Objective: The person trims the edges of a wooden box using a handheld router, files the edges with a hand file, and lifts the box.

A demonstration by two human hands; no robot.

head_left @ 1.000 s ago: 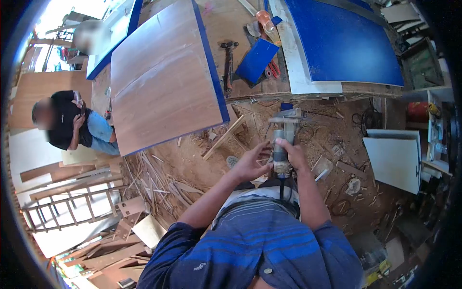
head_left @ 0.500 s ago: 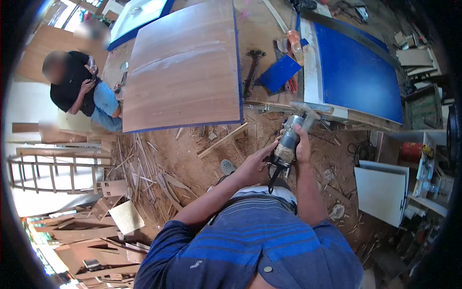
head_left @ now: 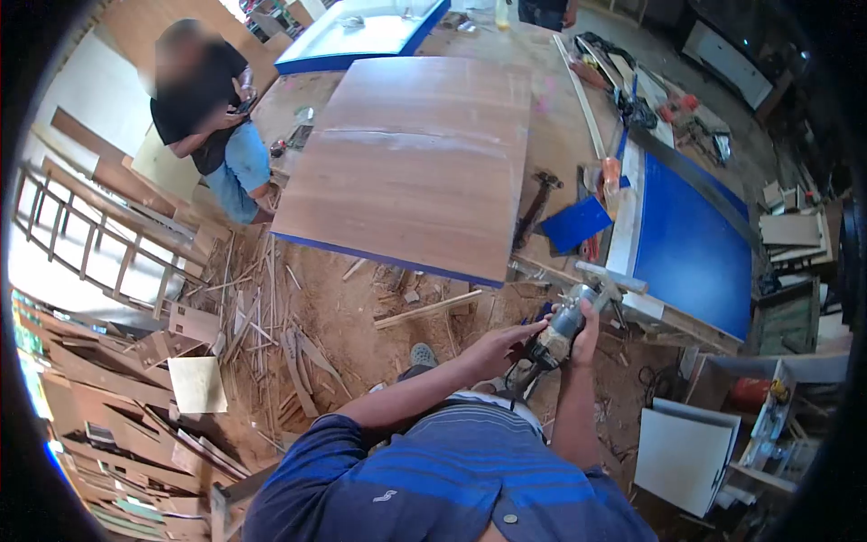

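Apparently a dusty, scuffed power tool (head_left: pixel 562 332).

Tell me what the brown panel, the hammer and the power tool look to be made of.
Panel: probably plywood or veneer, judging by the brown streaks, with a slight sheen; its near edge is blue, painted or taped.
Hammer: dark head, likely metal; the brownish handle could be wood or a grip.
Power tool: dull grey body, perhaps metal, but plastic can't be ruled out.

Extends left forearm (head_left: pixel 408 388) diagonally inward | presents left hand (head_left: pixel 493 354), fingers (head_left: pixel 531 331) partly extended | points right forearm (head_left: pixel 572 411) nearly straight ahead | curls right hand (head_left: pixel 586 340) in grip, thumb (head_left: pixel 589 310) uppermost
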